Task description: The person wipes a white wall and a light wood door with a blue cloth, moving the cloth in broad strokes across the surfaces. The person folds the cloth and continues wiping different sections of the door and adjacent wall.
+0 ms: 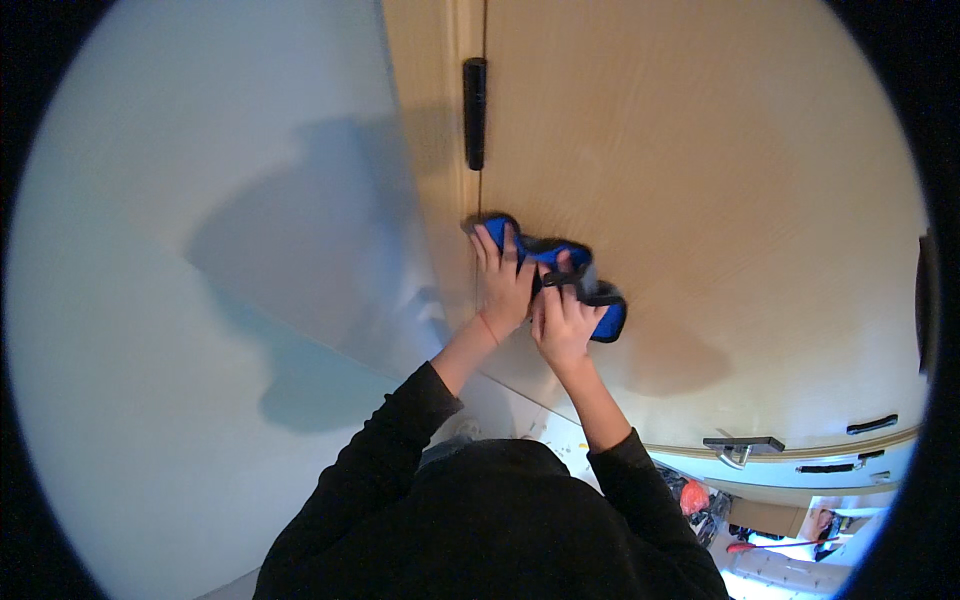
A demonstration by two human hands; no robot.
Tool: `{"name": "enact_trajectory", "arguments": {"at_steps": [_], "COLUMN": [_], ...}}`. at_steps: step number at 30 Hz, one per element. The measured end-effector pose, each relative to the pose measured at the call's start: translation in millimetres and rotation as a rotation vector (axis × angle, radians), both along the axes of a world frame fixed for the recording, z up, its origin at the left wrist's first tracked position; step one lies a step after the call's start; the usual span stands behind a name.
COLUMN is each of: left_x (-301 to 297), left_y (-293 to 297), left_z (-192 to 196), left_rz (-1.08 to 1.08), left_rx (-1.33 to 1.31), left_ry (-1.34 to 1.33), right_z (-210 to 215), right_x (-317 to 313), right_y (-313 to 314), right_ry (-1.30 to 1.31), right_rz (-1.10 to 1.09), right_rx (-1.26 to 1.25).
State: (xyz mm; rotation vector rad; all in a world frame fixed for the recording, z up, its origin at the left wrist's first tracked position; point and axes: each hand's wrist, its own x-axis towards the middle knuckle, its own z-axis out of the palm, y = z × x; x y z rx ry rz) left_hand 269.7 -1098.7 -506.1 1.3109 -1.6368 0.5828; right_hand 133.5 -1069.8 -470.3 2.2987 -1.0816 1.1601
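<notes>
A blue and black padded band [570, 256] with a wavy, bent shape is held up in front of the pale wooden door. My left hand [507, 292] holds its left end, with the fingers spread over the blue face. Close beside it, my right hand [565, 322] grips the band's middle and right part with bent fingers. A dark strip stands up near the right fingertips. The thumbs and the band's underside are partly hidden.
The wooden door [680, 150] has a black hinge [475, 115] above my left hand and a metal lever handle [735, 455] at the lower right. A pale wall [150, 300] is on the left. A red bag [693, 497] and a cardboard box [768, 516] sit at the lower right.
</notes>
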Motion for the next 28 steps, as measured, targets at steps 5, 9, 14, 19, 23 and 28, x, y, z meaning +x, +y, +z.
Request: {"name": "enact_trajectory", "arguments": {"at_steps": [5,9,14,19,23,28], "left_x": [10.2,20.9,70.9,75.4,76.5,89.5], "left_y": [41.7,55.1,20.1,0.3,24.5,46.4], "left_z": [-66.0,-51.8,46.7,67.9,-1.3,-87.8], "left_rz": [-0.187,-0.196,0.038,-0.012,-0.028,-0.152], "left_rx": [0.575,0.353,-0.152,-0.092,0.211,0.577], "left_ry": [0.221,0.350,0.104,0.219,0.239,0.239], "right_z": [-60.0,-39.0,46.7,63.9,-2.8,-90.3], "right_x": [4.6,20.2,73.8,101.9,96.8,80.3], "right_y": [10.9,11.4,-6.2,-24.0,-16.5,-14.2], "right_ry": [0.211,0.152,-0.073,-0.020,0.104,0.215], "right_rz": [0.206,0.289,0.328,0.265,0.289,0.375], "right_rx": [0.137,0.145,-0.042,-0.108,-0.060,0.167]}}
